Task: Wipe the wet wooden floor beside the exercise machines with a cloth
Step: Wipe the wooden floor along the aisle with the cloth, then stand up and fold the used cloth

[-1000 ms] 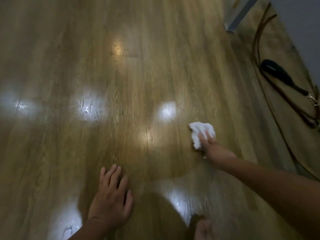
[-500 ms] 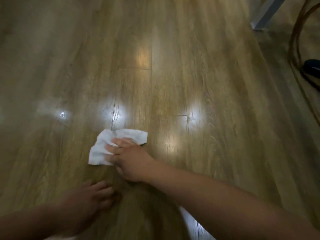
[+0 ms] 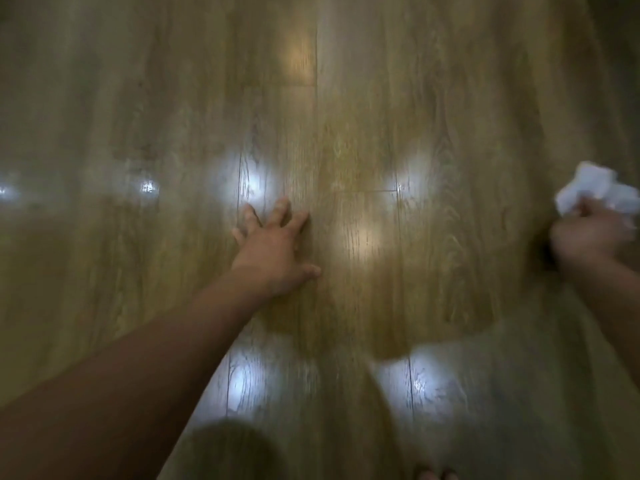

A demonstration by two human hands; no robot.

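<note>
The wooden floor [image 3: 363, 133] fills the view, glossy with several bright light reflections. My left hand [image 3: 273, 249] lies flat on the planks near the middle, fingers spread, holding nothing. At the far right edge my right hand [image 3: 588, 237] grips a crumpled white cloth [image 3: 595, 188], which bunches out above the fingers. Whether the cloth touches the floor I cannot tell; the frame is blurred.
A dark rounded shape [image 3: 228, 452], out of focus, sits at the bottom edge left of centre. Toes [image 3: 436, 475] show at the bottom edge. No exercise machine is in view.
My right hand has swept the cloth from the centre-left to the far right, bunching it up. My left hand has moved forward to the middle of the floor.
</note>
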